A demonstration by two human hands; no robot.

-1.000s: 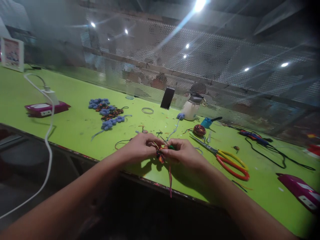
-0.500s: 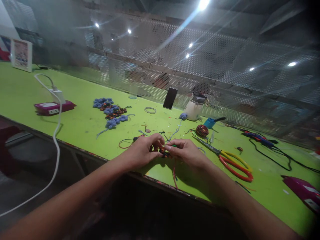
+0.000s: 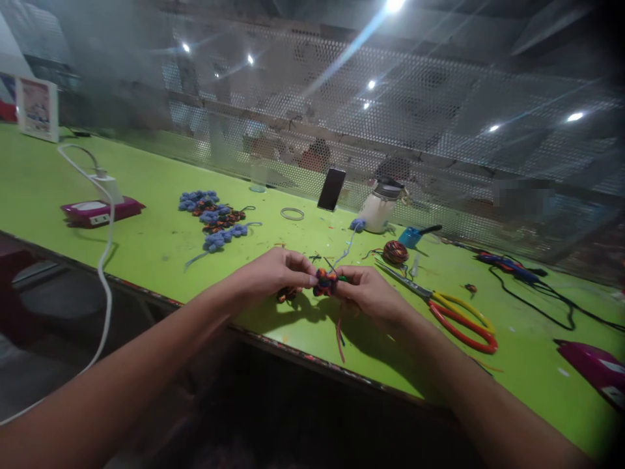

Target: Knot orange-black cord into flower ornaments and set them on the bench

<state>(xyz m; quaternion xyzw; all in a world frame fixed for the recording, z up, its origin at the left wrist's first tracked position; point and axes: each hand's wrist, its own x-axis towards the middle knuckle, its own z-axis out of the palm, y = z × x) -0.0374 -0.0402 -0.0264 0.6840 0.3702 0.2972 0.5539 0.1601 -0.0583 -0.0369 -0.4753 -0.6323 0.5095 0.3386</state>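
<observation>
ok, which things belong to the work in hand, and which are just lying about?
Likely part of it:
multicoloured yarn piece, between left hand and right hand
small green item, right hand
matching yarn ball
blue yarn strips
scissors, probably

Apparently just lying about:
phone
white jug
white cable

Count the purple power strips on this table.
2. The left strip lies left of the blue yarn pieces, a white adapter on top; the right strip lies at lower right, cut off by the picture's edge. More may be out of view.
</observation>
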